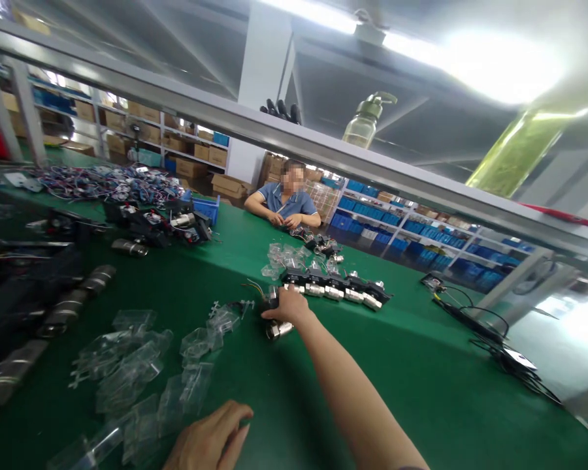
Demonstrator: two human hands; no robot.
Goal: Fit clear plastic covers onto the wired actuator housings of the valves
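My right hand (290, 305) reaches out over the green table, its fingers wrapped round a black valve unit with a shiny metal fitting (278, 330). Thin wires (255, 285) stick out from that unit's left side. Just beyond the hand, several similar black units with metal fittings (334, 292) stand side by side in a row. Near the bottom edge, my left hand (210, 438) hovers with bent fingers, thumb and forefinger apart, nothing between them. Clear plastic covers (132, 365) lie scattered on the table to its left.
More black units with metal fittings (68, 307) crowd the left side. Behind them are a wired parts heap (112, 183) and a blue bin (206, 207). A co-worker (287, 199) sits opposite. Black cables (485, 326) lie right; a shelf beam (323, 140) crosses overhead.
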